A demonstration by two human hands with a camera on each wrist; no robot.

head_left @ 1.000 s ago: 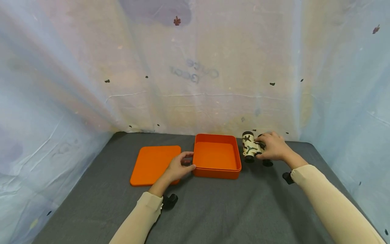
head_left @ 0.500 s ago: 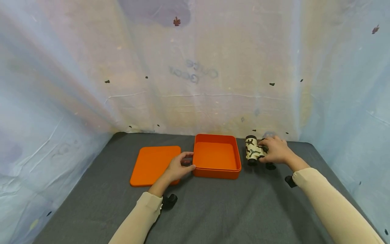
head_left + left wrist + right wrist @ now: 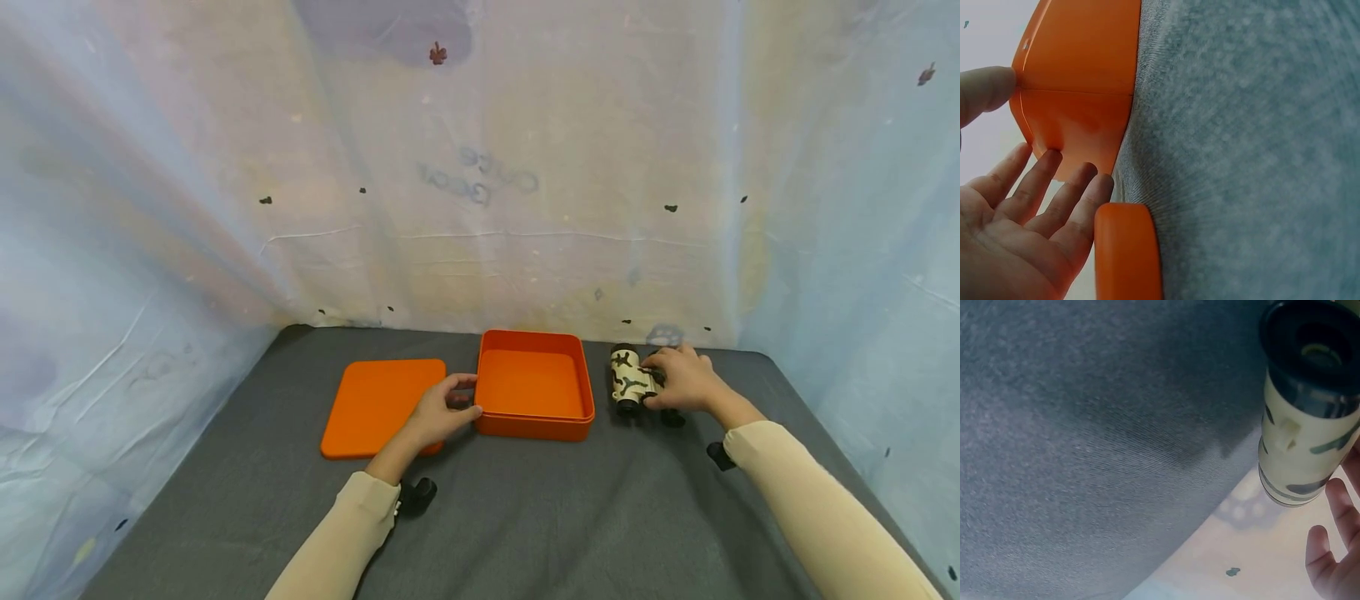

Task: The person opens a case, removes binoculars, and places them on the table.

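Observation:
My right hand [image 3: 684, 381] grips a pair of binoculars [image 3: 628, 377] by its right side, thumb toward me and fingers at the far end. The binoculars have cream, black and green camouflage with black ends; one barrel [image 3: 1304, 447] fills the right of the right wrist view. The hand hides most of the other barrel. My left hand [image 3: 439, 411] rests against the left wall of an orange box [image 3: 534, 427], which has no lid on. In the left wrist view, the thumb touches the box's rim and the relaxed fingers lie along its side.
A flat orange lid [image 3: 378, 404] lies on the grey cloth-covered table [image 3: 540, 525], left of the box and partly under my left forearm. A pale patterned curtain [image 3: 570, 167] hangs behind the table and along both sides.
My right hand has moved the binoculars right and toward me, away from the box. The left hand and the box have stayed in place.

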